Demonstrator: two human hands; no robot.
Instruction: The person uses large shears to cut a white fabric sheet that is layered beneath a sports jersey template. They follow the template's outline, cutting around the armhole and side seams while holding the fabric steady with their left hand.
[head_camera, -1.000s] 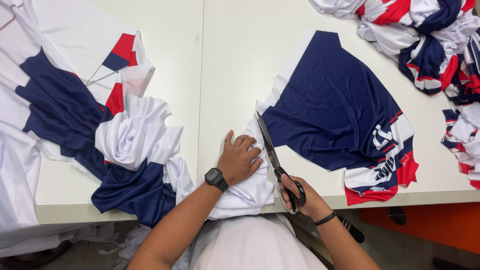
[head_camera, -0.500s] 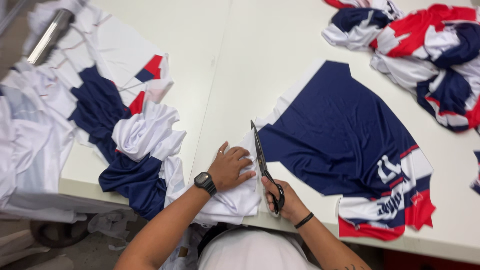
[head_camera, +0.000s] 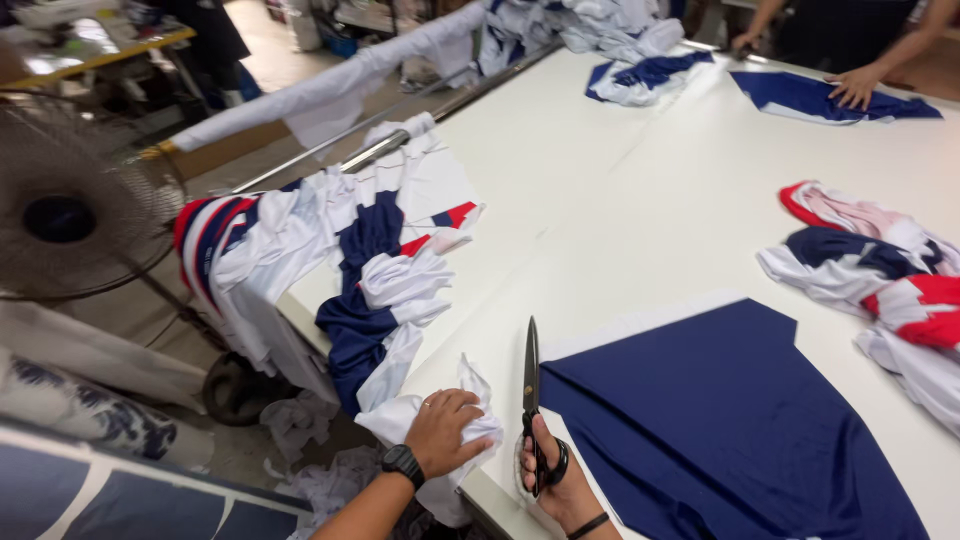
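Where the white desk (head_camera: 640, 200) meets its near edge, the left hand (head_camera: 445, 430), wearing a black wristwatch (head_camera: 402, 462), has its fingers curled around a crumpled white fabric offcut (head_camera: 470, 400). The right hand (head_camera: 555, 475), fingers wrapped through the handles, holds long black-bladed shears (head_camera: 531, 385) upright, blades together, just beside a flat navy-blue fabric panel (head_camera: 720, 420).
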